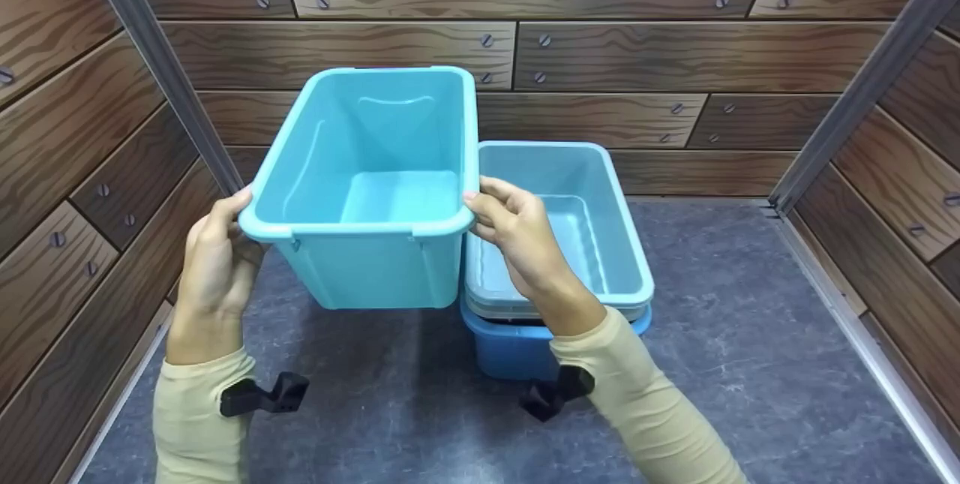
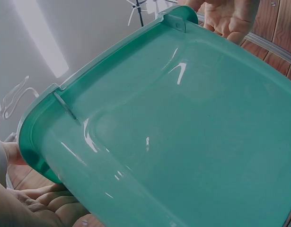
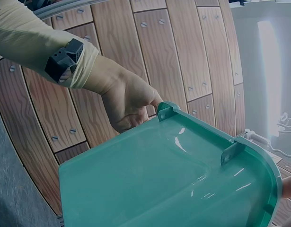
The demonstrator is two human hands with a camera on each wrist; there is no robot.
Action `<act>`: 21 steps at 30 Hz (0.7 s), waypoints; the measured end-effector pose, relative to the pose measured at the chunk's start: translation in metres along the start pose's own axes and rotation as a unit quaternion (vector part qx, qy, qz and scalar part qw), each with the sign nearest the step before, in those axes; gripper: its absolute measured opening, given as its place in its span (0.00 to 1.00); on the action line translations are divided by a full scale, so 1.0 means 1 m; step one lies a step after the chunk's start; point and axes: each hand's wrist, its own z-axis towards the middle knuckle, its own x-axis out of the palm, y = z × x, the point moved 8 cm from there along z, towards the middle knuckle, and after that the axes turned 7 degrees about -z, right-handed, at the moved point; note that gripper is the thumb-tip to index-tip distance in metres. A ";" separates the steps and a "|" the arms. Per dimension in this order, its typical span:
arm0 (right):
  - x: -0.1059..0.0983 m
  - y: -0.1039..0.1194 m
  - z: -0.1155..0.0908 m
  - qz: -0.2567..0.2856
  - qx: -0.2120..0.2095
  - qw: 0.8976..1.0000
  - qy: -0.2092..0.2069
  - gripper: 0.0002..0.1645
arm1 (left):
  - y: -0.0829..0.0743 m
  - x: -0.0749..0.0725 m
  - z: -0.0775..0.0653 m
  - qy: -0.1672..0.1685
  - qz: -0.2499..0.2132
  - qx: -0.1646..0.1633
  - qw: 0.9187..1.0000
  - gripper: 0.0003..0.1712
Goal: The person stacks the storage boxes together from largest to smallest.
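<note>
A turquoise plastic bin [image 1: 375, 266], its inside bare, is held up by both hands in the head view. My left hand [image 1: 217, 266] grips its rim at the near left corner, thumb on top and fingers beneath. My right hand [image 1: 517, 232] pinches the rim on the right side, near the front corner. From below, the bin's outer wall [image 2: 150, 127] fills much of the left wrist view. The right wrist view shows the bin wall [image 3: 150, 175] with the left hand [image 3: 128, 99] at its far corner.
Right of the held bin stands a stack: a pale blue bin [image 1: 637, 274] on top of a darker blue bin [image 1: 517, 356]. It rests on the dark grey floor [image 1: 750, 364]. Wood-patterned walls [image 1: 675, 56] with grey metal corner posts [image 1: 165, 64] enclose the space.
</note>
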 end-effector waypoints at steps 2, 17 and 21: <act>0.000 0.002 -0.001 0.000 -0.002 1.000 0.000 0.26 | -0.001 0.001 0.000 0.002 0.002 0.003 1.000 0.18; -0.005 0.010 -0.001 -0.005 -0.011 1.000 0.002 0.26 | -0.004 0.010 0.000 0.011 0.002 0.006 1.000 0.18; -0.005 0.013 -0.002 -0.007 -0.013 1.000 0.005 0.26 | -0.006 0.012 0.000 0.009 0.009 0.008 1.000 0.18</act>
